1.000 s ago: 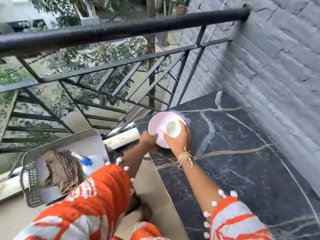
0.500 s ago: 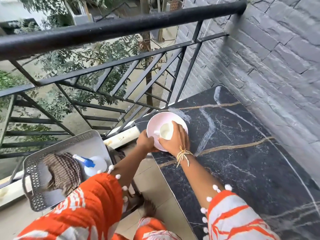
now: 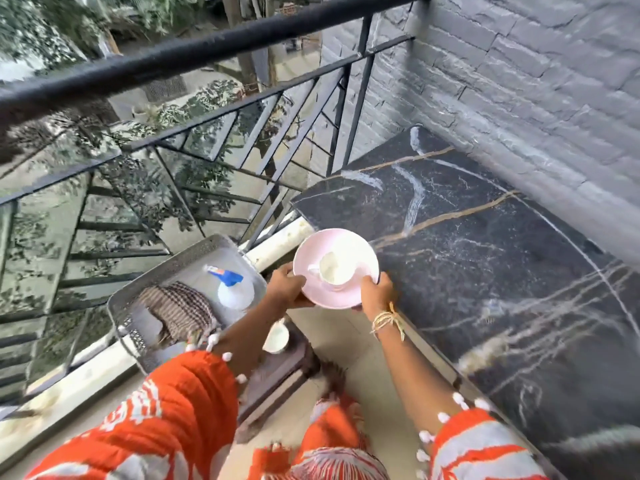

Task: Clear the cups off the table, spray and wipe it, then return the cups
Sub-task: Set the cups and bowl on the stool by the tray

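A pink saucer (image 3: 353, 247) carries a white cup (image 3: 332, 270) and hangs in the air just past the left edge of the black marble table (image 3: 485, 258). My left hand (image 3: 285, 284) grips the saucer's left rim and my right hand (image 3: 375, 291) grips its right rim. A second white cup (image 3: 277, 337) stands on a dark stool below my left forearm. In the grey tray (image 3: 180, 261) lie a spray bottle (image 3: 232, 287) with a blue trigger and a checked cloth (image 3: 178, 310).
A black metal railing (image 3: 207, 50) runs across the far side, with a white ledge (image 3: 277, 244) under it. A grey brick wall (image 3: 536, 98) borders the table on the right. Beige floor tiles (image 3: 346, 344) show between table and stool.
The saucer with the cup has been lifted off the table's corner and carried left and toward me, past the table edge. My right hand moved from the cup to the saucer's rim.
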Demonstrator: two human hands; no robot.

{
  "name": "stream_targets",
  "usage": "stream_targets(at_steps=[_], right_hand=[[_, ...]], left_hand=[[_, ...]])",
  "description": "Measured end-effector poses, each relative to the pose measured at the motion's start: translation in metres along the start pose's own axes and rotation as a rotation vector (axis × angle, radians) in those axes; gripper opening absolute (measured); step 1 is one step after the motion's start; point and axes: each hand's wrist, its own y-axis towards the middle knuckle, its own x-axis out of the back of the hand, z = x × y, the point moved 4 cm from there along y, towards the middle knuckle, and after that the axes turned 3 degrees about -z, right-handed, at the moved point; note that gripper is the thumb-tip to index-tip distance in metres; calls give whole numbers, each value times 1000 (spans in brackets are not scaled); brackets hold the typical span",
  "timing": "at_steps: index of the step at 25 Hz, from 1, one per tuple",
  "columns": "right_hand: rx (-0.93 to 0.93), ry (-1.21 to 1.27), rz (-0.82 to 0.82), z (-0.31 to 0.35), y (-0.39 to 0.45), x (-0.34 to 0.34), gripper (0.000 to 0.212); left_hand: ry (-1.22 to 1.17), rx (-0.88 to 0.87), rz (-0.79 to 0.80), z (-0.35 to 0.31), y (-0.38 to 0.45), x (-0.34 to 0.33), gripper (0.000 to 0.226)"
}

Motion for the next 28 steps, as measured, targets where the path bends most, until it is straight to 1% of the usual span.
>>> stream_targets(at_steps=[1,3,4,5,6,8,9,11,12,13,15,16,17,18,20,22,24,27,28], right_hand=[[-93,65,80,-19,-17,-3,32],[-223,192,195,-54,-54,-9,30],[-268,246,216,-66,-73,-10,32],[-307,299,220,-77,-90,-11,35],[-345,342,208,-90,-104,-12,38],[-417,389,174,-111,-125,-13,42],[-446,390,164,-122,-134,-14,42],[-467,358,180,-144,-146,-20,41],[-470,333,197,-155,-151,-24,40],[-471,304,208,-165,-154,-29,39],[-480,251,213,-187,-158,-40,39],[-481,229,216,-196,-160,-46,39],[-483,213,221,-206,-161,-52,38],[-485,199,221,-217,-160,-57,36],[-487,157,239,-240,-159,-65,33],[-464,87,257,-259,-157,-69,31],[-408,-12,259,-276,-154,-70,33],[-381,-82,296,-320,-139,-78,34],[-384,-92,306,-324,-138,-78,34]], left_hand=[[36,0,17,13,-13,15,43],[136,29,132,43,-36,43,25],[173,67,193,54,-48,56,16],[181,110,225,66,-57,70,14],[205,141,203,78,-60,87,15],[267,145,35,101,-59,118,12],[350,122,-72,115,-55,135,10],[587,86,-272,139,-48,164,17],[641,83,-317,150,-44,172,18],[619,92,-323,160,-39,174,16],[417,164,-274,171,-32,164,12],[350,197,-239,176,-23,156,18],[326,201,-200,180,-13,146,31],[327,186,-174,184,-5,135,41],[407,109,-216,188,8,121,50],[419,90,-307,193,16,116,49],[390,112,-351,195,18,116,50],[416,120,-338,196,23,115,53],[417,119,-329,194,24,114,54]])
